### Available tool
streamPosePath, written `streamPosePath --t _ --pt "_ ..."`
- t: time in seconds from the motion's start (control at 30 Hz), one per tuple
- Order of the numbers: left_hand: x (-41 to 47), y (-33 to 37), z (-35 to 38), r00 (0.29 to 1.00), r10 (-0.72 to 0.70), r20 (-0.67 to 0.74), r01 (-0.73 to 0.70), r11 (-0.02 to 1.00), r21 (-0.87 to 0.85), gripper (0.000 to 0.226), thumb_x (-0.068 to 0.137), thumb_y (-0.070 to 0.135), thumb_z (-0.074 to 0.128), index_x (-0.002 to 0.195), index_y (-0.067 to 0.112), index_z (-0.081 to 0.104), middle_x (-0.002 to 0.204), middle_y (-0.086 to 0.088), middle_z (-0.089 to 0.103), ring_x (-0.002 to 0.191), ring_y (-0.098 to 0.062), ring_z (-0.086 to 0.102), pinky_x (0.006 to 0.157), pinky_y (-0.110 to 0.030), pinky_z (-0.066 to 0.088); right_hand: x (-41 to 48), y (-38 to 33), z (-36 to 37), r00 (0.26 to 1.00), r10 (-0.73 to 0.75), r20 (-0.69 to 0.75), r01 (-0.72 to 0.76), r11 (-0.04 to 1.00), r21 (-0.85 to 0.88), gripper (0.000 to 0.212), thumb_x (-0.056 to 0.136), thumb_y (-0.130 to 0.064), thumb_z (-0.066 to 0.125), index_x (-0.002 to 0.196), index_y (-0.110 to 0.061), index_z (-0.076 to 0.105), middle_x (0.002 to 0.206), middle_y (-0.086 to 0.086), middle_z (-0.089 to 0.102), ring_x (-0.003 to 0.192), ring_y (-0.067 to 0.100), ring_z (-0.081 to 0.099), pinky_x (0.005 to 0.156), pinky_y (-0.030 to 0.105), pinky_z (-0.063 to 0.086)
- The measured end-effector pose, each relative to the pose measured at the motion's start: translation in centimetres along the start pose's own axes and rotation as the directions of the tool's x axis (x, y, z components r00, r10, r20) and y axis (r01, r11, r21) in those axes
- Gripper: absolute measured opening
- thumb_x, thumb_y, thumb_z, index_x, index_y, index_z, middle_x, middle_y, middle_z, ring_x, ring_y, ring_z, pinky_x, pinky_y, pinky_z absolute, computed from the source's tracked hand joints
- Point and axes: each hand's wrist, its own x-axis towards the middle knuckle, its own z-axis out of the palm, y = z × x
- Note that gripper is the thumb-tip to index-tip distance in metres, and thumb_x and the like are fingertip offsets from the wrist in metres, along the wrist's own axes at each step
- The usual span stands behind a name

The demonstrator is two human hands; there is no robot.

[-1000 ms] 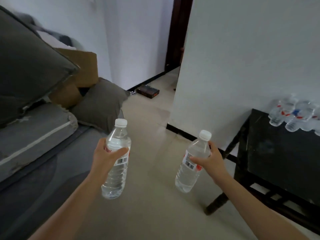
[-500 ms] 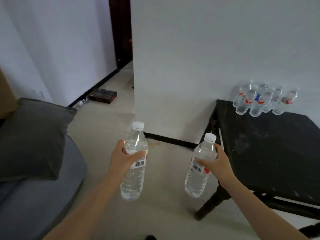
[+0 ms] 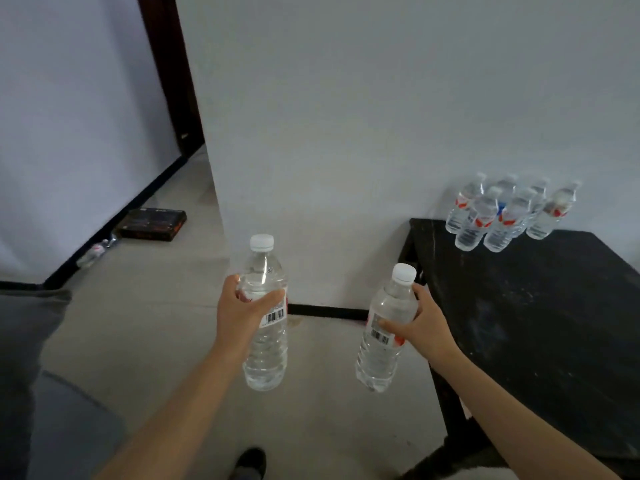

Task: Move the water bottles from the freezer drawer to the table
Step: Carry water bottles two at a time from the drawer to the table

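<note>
Head view: left hand [image 3: 240,317] around upright bottle [image 3: 266,351]; right hand [image 3: 426,329] around cap-up tilted bottle [image 3: 377,362]

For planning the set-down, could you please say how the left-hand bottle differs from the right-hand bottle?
The left-hand bottle stands upright; the right-hand bottle tilts, cap toward the table. The left-hand bottle hangs over floor; the right-hand bottle is beside the table's edge. Both are clear and white-capped.

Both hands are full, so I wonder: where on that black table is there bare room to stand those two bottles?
The black table is bare across its middle and near side, from the left edge by the right hand rightwards. Only the far edge by the white wall is crowded, where the cluster of water bottles stands.
</note>
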Motion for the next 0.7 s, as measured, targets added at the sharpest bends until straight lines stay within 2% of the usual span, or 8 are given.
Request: streamPosePath --t 0.13,0.3,0.43,0.5,0.7 --pt "7.0 -0.6 2.1 0.997 0.009 0.077 -0.009 1.000 0.004 0.055 0.060 0.016 0.084 0.104 0.014 0.050 0.087 0.000 0.061 0.080 -0.021 0.062 0.062 -0.027 0.046 4.4 -0.2 0.4 0.995 0.051 -0.085 -0.054 0.998 -0.038 0.080 0.064 -0.016 0.081 0.131 -0.019 0.038 0.112 -0.003 0.053 0.108 0.019 0.053 0.091 0.034 0.046" --pt "16.4 -0.3 5.1 0.975 0.030 0.221 -0.035 0.999 0.019 0.061 0.058 0.022 0.084 0.108 0.013 0.050 0.098 -0.008 0.064 0.087 -0.026 0.064 0.073 -0.035 0.052 9.7 -1.7 0.4 0.961 0.147 -0.233 -0.154 0.988 -0.012 0.074 0.067 -0.015 0.079 0.129 -0.017 0.039 0.109 -0.003 0.054 0.104 0.018 0.056 0.087 0.033 0.047" --pt "22.8 0.8 8.3 0.947 0.070 0.314 -0.079 0.997 0.016 0.053 0.065 0.014 0.081 0.107 0.015 0.049 0.092 -0.002 0.062 0.084 -0.022 0.062 0.067 -0.028 0.048 12.9 -3.1 0.3 0.910 0.193 -0.367 -0.199 0.980 0.021 0.069 0.067 -0.016 0.079 0.125 -0.018 0.041 0.101 -0.007 0.055 0.096 0.015 0.057 0.081 0.029 0.047" --pt "25.2 1.1 10.3 0.931 0.075 0.357 -0.083 0.997 0.005 0.051 0.066 0.012 0.080 0.106 0.016 0.048 0.090 0.001 0.061 0.083 -0.021 0.061 0.067 -0.027 0.046 13.7 -3.2 0.0 0.875 0.225 -0.430 -0.230 0.972 0.041 0.066 0.067 -0.017 0.080 0.121 -0.020 0.042 0.102 -0.005 0.055 0.096 0.016 0.057 0.085 0.033 0.049" --pt "27.2 -0.4 16.5 0.840 0.007 0.542 -0.032 0.999 0.036 0.055 0.064 0.015 0.081 0.109 0.014 0.050 0.098 -0.005 0.063 0.087 -0.023 0.062 0.071 -0.031 0.047 13.1 -1.3 -1.3 0.732 0.375 -0.569 -0.371 0.920 0.128 0.070 0.065 -0.018 0.081 0.124 -0.019 0.042 0.110 0.000 0.058 0.100 0.019 0.058 0.090 0.043 0.051"
